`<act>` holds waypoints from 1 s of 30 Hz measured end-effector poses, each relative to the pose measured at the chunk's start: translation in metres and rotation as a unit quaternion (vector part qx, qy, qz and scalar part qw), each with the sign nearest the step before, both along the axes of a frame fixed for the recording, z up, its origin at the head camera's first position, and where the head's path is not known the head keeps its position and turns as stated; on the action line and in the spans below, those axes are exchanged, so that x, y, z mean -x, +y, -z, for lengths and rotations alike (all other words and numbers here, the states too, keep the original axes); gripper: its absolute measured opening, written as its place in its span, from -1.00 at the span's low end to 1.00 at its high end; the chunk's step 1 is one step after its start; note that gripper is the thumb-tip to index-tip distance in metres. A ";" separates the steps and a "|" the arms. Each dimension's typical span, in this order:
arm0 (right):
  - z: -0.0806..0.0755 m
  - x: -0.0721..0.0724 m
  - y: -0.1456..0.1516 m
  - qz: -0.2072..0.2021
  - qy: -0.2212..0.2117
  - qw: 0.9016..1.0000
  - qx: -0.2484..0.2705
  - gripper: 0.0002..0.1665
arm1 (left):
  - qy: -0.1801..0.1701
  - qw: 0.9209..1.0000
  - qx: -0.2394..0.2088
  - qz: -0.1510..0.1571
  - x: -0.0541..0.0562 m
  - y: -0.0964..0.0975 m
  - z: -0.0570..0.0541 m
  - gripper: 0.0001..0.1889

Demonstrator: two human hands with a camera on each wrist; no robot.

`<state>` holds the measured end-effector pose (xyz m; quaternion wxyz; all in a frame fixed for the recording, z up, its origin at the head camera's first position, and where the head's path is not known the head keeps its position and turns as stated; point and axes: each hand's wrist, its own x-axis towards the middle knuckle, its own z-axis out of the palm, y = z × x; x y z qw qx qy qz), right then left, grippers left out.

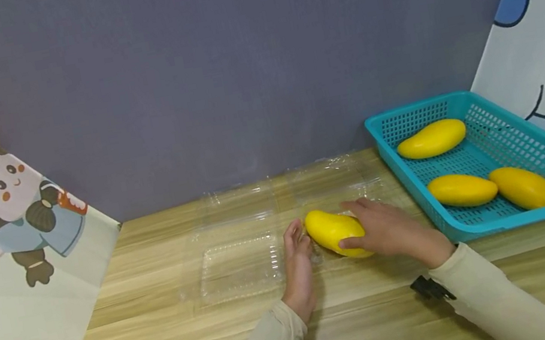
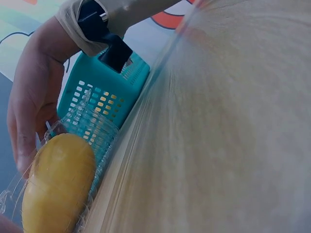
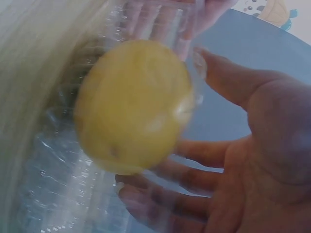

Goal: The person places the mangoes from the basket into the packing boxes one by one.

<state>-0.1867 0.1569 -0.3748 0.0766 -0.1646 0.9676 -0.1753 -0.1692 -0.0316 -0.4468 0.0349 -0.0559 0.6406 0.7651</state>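
A yellow mango [image 1: 332, 229] lies at the front half of an opened clear plastic clamshell box [image 1: 320, 177]. From the right, my right hand [image 1: 389, 228] holds the mango, its thumb on the near side and its fingers on the far side. In the right wrist view, the fingertips [image 3: 127, 191] reach under the mango [image 3: 133, 109], beside clear plastic. At the box's left edge, my left hand [image 1: 299, 275] grips the clear wall with bent fingers. The left wrist view shows the mango [image 2: 58, 187] below that hand, against the ribbed plastic.
Another opened clear clamshell box [image 1: 238, 270] lies flat to the left on the wood-grain table [image 1: 131, 328]. A turquoise basket [image 1: 423, 216] with three mangoes stands at the right. Behind is a grey wall [image 1: 232, 67], with cartoon-printed panels at both sides.
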 end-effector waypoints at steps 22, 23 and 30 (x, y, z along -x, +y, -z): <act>-0.040 -0.027 0.065 0.020 0.059 0.998 -0.007 0.02 | 0.004 1.000 0.010 -0.003 0.001 0.000 0.003 -0.46; -0.041 -0.028 0.069 0.022 0.064 0.998 -0.009 0.00 | 0.004 1.000 0.009 -0.002 0.001 0.000 0.003 -0.46; -0.046 -0.020 0.103 0.030 0.093 0.995 -0.024 -0.15 | 0.014 1.000 0.008 -0.003 0.002 0.001 0.004 -0.48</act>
